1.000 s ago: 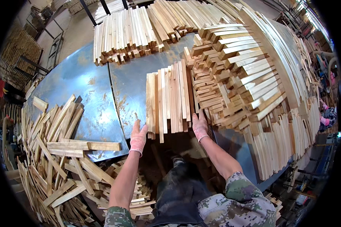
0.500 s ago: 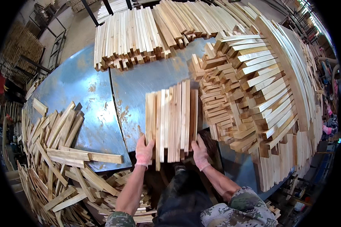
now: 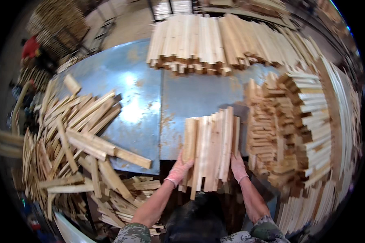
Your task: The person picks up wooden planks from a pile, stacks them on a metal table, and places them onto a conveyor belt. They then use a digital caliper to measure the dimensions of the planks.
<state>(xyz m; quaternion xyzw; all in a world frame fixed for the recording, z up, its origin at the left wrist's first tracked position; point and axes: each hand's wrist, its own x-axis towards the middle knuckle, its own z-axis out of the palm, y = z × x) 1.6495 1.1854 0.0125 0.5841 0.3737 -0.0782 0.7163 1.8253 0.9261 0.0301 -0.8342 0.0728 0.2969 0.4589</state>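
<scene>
1. Left hand (image 3: 179,170), pink-gloved: grasping the left side of the bundle of wooden slats (image 3: 210,150).
2. Right hand (image 3: 239,167), also gloved: grasping the bundle's right side; slats held between both hands.
3. Bundle position: in front of torso, slats side by side, uneven lower ends projecting past near edge of blue-grey metal worktop (image 3: 144,97).
4. Left: jumbled pile of wooden strips (image 3: 89,141).
5. Far side: slat row (image 3: 186,38). Right: stacked slats (image 3: 267,129).

Pink-gloved hands (image 3: 178,170), pixelated camouflage sleeves (image 3: 134,233)
</scene>
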